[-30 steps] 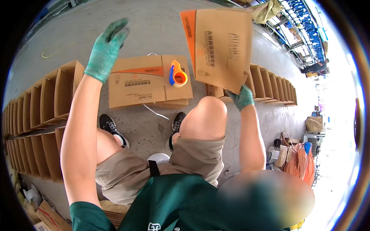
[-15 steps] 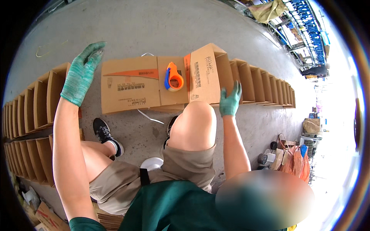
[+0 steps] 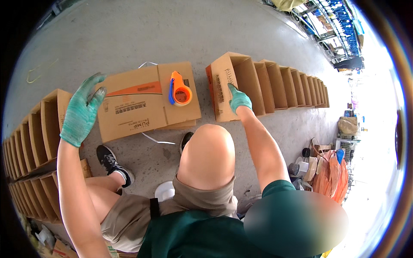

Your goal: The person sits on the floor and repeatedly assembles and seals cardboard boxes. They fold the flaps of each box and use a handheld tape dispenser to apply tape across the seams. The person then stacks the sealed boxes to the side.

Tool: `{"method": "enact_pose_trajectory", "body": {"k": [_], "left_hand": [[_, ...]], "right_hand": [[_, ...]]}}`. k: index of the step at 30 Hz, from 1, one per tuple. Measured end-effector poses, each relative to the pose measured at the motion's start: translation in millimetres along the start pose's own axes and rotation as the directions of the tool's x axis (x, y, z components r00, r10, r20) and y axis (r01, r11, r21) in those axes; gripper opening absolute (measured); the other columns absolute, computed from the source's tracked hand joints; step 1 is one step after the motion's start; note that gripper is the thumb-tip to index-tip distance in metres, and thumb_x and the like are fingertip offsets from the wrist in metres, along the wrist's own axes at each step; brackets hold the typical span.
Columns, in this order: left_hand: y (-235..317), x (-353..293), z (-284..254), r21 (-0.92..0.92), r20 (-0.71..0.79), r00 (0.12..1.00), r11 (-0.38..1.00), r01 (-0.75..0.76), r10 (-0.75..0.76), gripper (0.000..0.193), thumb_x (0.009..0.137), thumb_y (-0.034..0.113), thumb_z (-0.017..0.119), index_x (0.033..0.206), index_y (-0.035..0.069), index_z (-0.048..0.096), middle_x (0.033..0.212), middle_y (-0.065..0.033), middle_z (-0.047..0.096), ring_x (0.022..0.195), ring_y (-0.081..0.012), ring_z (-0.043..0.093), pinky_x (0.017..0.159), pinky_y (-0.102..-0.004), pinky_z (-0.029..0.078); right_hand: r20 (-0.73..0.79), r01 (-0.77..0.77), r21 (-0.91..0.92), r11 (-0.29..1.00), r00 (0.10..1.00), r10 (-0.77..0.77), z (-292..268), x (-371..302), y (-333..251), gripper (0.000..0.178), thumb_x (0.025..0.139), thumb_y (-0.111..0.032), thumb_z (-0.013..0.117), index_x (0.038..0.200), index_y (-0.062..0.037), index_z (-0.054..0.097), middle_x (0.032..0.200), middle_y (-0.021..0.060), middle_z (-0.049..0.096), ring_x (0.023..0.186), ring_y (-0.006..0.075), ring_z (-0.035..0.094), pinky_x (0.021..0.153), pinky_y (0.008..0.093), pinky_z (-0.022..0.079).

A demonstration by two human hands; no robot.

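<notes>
In a green knit glove, my left hand [image 3: 84, 112] is raised by the left edge of a flattened cardboard box [image 3: 129, 114], fingers stretched and holding nothing. The box lies flat on a small pile, with an orange and blue tape dispenser [image 3: 183, 95] on its right part. My right hand [image 3: 240, 101], in the same kind of glove, touches the printed side of the front opened carton [image 3: 221, 94] with its fingers extended. That carton stands at the near end of a right-hand row of opened cartons [image 3: 282, 88].
At the left, two more rows of opened cartons [image 3: 38, 139] curve away. A white strap [image 3: 157, 139] sticks out from under the pile, near my shoes [image 3: 109, 161]. Orange bags [image 3: 331, 174] sit at the right, and a shelf rack [image 3: 329, 34] stands at the far right.
My right hand has moved left and down onto the front carton. The flattened box and tape dispenser now sit farther left in view, apart from that carton. My left hand stays raised.
</notes>
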State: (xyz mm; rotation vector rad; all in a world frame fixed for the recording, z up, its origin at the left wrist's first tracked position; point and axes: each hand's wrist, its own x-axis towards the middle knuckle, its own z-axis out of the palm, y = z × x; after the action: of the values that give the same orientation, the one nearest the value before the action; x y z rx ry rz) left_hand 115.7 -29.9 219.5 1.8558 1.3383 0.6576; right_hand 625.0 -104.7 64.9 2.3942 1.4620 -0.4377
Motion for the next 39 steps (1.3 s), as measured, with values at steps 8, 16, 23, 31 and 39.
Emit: {"method": "enact_pose_trajectory", "body": {"k": [8, 16, 23, 31, 39], "left_hand": [[-14, 7, 11, 0.095, 0.076, 0.996, 0.994, 0.048, -0.055, 0.041, 0.098, 0.019, 0.061, 0.137, 0.008, 0.054, 0.141, -0.0106, 0.054, 0.132, -0.0234, 0.049, 0.112, -0.0376, 0.039], [-36, 10, 25, 0.204, 0.131, 0.978, 0.970, 0.133, -0.162, 0.038, 0.097, 0.015, 0.062, 0.133, 0.006, 0.056, 0.140, -0.0144, 0.054, 0.134, -0.0272, 0.048, 0.113, -0.0392, 0.036], [-76, -4, 25, 0.510, 0.201, 0.956, 0.856, 0.086, -0.216, 0.037, 0.095, 0.016, 0.058, 0.131, 0.005, 0.057, 0.139, -0.0193, 0.053, 0.133, -0.0349, 0.047, 0.112, -0.0410, 0.037], [-189, -39, 11, 0.394, 0.294, 0.799, 0.828, 0.399, -0.525, 0.043, 0.096, 0.012, 0.050, 0.138, 0.001, 0.051, 0.137, -0.0203, 0.056, 0.126, -0.0363, 0.054, 0.109, -0.0392, 0.040], [-294, -16, 75, 0.143, 0.078, 0.740, 0.742, 0.655, -0.669, 0.042, 0.097, 0.013, 0.048, 0.138, 0.007, 0.052, 0.133, -0.0122, 0.061, 0.118, -0.0296, 0.059, 0.102, -0.0370, 0.044]], "right_hand": [[-0.011, -0.134, -0.081, 0.988, 0.991, 0.134, 14, 80, 82, 0.071, 0.091, -0.013, 0.057, 0.151, -0.0421, 0.033, 0.130, 0.0172, 0.062, 0.116, 0.0363, 0.062, 0.098, 0.0459, 0.051], [0.011, -0.407, -0.115, 0.906, 0.912, 0.410, 26, 143, 170, 0.067, 0.096, -0.018, 0.053, 0.151, -0.0466, 0.029, 0.163, 0.0131, 0.020, 0.141, 0.0379, 0.039, 0.114, 0.0489, 0.038], [-0.092, 0.171, -0.156, 0.973, 0.978, -0.186, -16, 121, 57, 0.053, 0.094, -0.027, 0.058, 0.145, -0.0174, 0.046, 0.147, 0.0147, 0.047, 0.128, 0.0379, 0.050, 0.105, 0.0491, 0.045], [0.584, 0.752, -0.056, 0.657, 0.558, -0.589, -80, -21, -193, 0.070, 0.095, -0.039, 0.059, 0.154, -0.0187, 0.029, 0.139, 0.0217, 0.053, 0.122, 0.0385, 0.055, 0.104, 0.0467, 0.044], [0.388, 0.519, -0.075, 0.851, 0.801, -0.455, 53, 11, -207, 0.051, 0.095, -0.031, 0.057, 0.144, -0.0212, 0.046, 0.139, 0.0193, 0.054, 0.124, 0.0373, 0.055, 0.104, 0.0454, 0.044]]}}
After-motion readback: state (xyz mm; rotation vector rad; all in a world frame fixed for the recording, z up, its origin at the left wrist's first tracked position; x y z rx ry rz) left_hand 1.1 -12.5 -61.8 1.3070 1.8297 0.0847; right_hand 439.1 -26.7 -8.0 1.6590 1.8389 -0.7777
